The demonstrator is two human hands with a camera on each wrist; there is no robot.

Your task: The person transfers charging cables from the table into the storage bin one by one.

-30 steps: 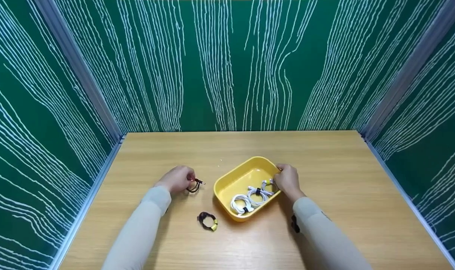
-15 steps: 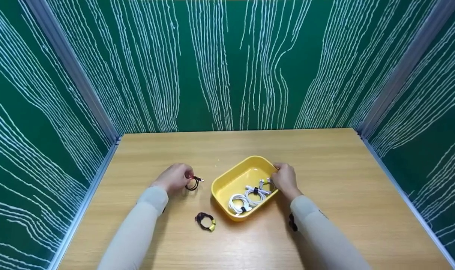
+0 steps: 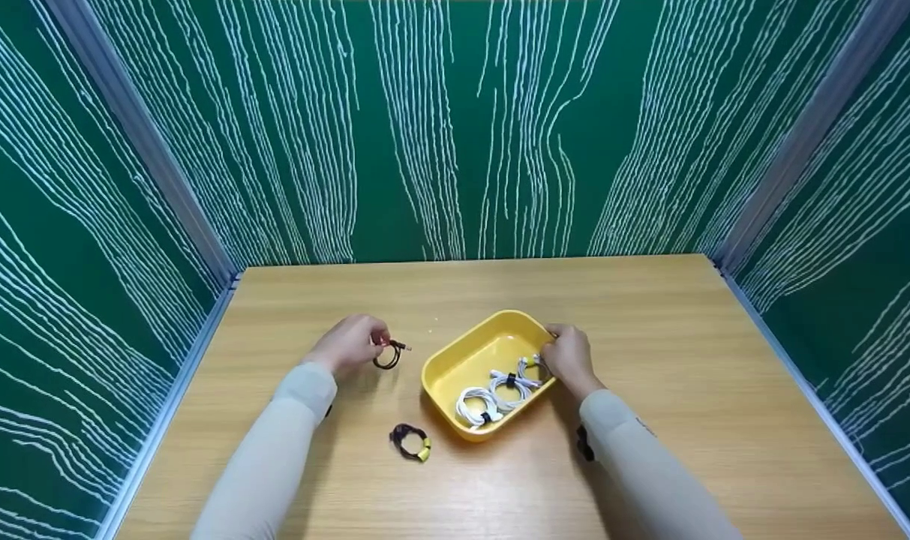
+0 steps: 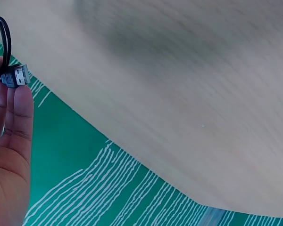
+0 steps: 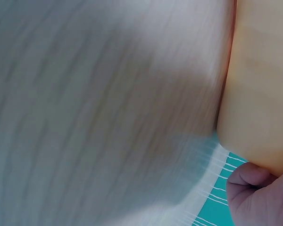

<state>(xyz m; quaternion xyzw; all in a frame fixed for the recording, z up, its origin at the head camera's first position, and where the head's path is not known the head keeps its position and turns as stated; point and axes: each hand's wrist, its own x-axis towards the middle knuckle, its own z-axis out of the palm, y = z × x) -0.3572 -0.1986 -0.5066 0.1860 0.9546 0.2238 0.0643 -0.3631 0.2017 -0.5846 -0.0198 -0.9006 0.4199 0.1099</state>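
Note:
A coiled black USB cable (image 3: 386,358) with a touch of red at its tie is pinched by my left hand (image 3: 352,341), left of the yellow bin. Its metal USB plug (image 4: 21,75) shows at the fingertips in the left wrist view. My right hand (image 3: 572,356) grips the right rim of the yellow bin (image 3: 455,352). Inside the bin lie white coiled cables: one (image 3: 473,407) with a black tie, another (image 3: 508,391) with a black tie, and a third (image 3: 530,365) with a yellow tie, partly hidden beside the right hand.
Another dark coiled cable (image 3: 410,442) with a yellow tie lies on the wooden table (image 3: 612,300), in front of the bin's left end. Tiny pale specks (image 3: 433,325) dot the tabletop behind the bin. Green walls (image 3: 402,225) with white lines enclose the back and sides.
My left hand has risen slightly with the black USB cable, which lifts away from the tabletop. The right hand keeps its grip on the bin, and the view has shifted a little.

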